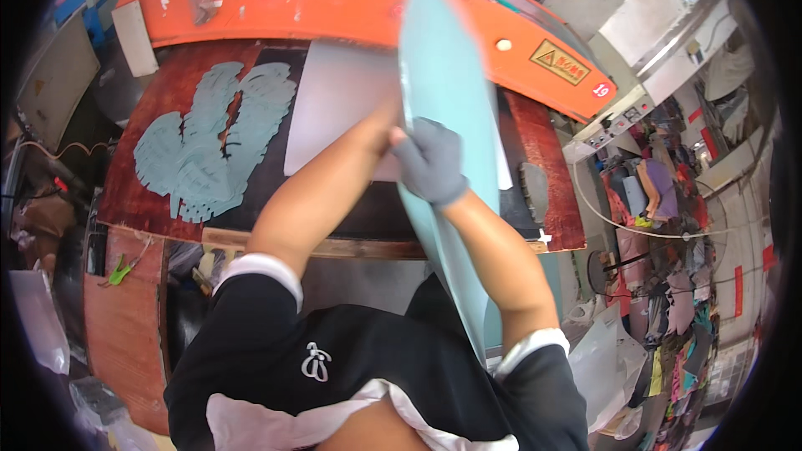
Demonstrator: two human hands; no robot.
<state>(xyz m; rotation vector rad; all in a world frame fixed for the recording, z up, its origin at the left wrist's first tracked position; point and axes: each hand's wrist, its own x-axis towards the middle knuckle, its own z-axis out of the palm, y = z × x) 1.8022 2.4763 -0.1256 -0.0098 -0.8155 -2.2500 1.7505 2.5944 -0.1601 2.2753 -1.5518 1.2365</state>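
A large pale teal sheet [451,75] stands on edge in front of me, bowed and running from the orange beam down past the table's front edge. My right hand [430,160], in a grey glove with a bare fingertip showing, is closed on it near its middle. My left hand [391,119] reaches to the sheet's left side, with its fingers hidden behind it. Beneath the sheet, a whitish flat board [330,108] lies on the dark cutting surface [351,210]. Several teal cut-out pieces [209,146] lie in a pile to the left.
An orange machine beam [351,4] spans the back of the red-brown worktable [125,192]. A grey piece [533,192] lies at the table's right. Green-handled snips [121,271] rest at lower left. Coloured scraps [656,192] and a cable [618,221] hang at right.
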